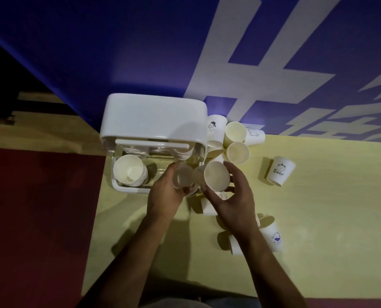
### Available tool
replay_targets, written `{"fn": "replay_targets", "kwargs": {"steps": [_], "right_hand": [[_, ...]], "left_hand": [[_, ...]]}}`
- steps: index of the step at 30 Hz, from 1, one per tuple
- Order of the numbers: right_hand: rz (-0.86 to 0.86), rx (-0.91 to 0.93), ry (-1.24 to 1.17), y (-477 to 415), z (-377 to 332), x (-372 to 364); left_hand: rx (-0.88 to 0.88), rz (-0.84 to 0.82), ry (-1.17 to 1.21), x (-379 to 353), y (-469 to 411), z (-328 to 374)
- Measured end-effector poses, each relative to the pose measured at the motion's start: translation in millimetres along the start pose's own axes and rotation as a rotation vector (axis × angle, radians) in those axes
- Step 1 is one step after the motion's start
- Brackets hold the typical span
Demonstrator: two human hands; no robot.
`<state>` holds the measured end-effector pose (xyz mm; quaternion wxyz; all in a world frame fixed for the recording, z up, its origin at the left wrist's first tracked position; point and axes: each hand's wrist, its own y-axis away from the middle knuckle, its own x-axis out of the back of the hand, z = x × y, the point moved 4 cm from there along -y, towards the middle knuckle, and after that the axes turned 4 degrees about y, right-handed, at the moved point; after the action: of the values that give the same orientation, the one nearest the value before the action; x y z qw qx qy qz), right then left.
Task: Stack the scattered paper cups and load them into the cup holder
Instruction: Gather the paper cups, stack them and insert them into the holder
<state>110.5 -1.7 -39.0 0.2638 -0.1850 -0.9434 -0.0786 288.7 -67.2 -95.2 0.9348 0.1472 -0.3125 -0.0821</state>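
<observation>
a pale yellow surface (318, 218) fills the lower right of the frame. a blue wall (118, 41) with large white characters (251, 81) spans the top. dark red floor (40, 218) lies lower left, dimly lit.

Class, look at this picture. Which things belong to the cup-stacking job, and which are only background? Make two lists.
Part of the job:
cup holder
stack of cups already in it
left hand, gripping the left-hand cup
right hand, gripping the right-hand cup
loose cups on the table, such as the Bear cup

Only background:
blue wall banner
red floor
</observation>
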Motion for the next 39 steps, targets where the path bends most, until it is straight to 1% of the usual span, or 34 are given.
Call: {"fn": "replay_targets", "kwargs": {"steps": [5, 8, 12, 14, 18, 22, 29, 34, 36, 39], "right_hand": [[-0.068, 0.050, 0.005, -7.5, -15.3, -19.5], [-0.120, 0.110, 0.066, -9.9, -17.7, -33.4], [-0.159, 0.183, 0.183, -9.3, -8.7, -51.9], [-0.182, 0.204, 0.233, -10.7, -1.4, -62.0], [-0.262, 0.196, 0.309, -15.6, 10.9, -78.6], [-0.275, 0.185, 0.428, -18.7, 19.7, -85.7], [-0.326, 0.140, 0.492, -19.2, 26.0, -90.4], [-0.348, 0.160, 0.517, -19.4, 23.3, -87.4], [-0.303, 0.168, 0.467, -16.6, 20.5, -74.7], [-0.114, 0.184, 0.376, -6.2, 22.1, -39.2]], "left_hand": [[-0.034, -0.102, 0.108, 7.1, 5.8, -3.3], [-0.001, -0.054, 0.158, 19.2, 16.0, -11.4], [0.059, 0.025, 0.328, 25.6, 22.4, -11.6], [0.061, 0.039, 0.350, 26.1, 19.4, -7.4], [-0.014, -0.012, 0.242, 23.5, 10.4, -7.9], [-0.037, -0.023, 0.131, 20.5, 4.9, -14.9], [-0.056, -0.029, 0.086, 17.7, 2.7, -20.3], [-0.047, -0.037, 0.035, 20.5, 1.7, -15.1], [-0.053, 0.007, 0.006, 25.3, 8.3, -3.6], [-0.135, 0.115, -0.055, 27.9, 29.4, 24.7]]}}
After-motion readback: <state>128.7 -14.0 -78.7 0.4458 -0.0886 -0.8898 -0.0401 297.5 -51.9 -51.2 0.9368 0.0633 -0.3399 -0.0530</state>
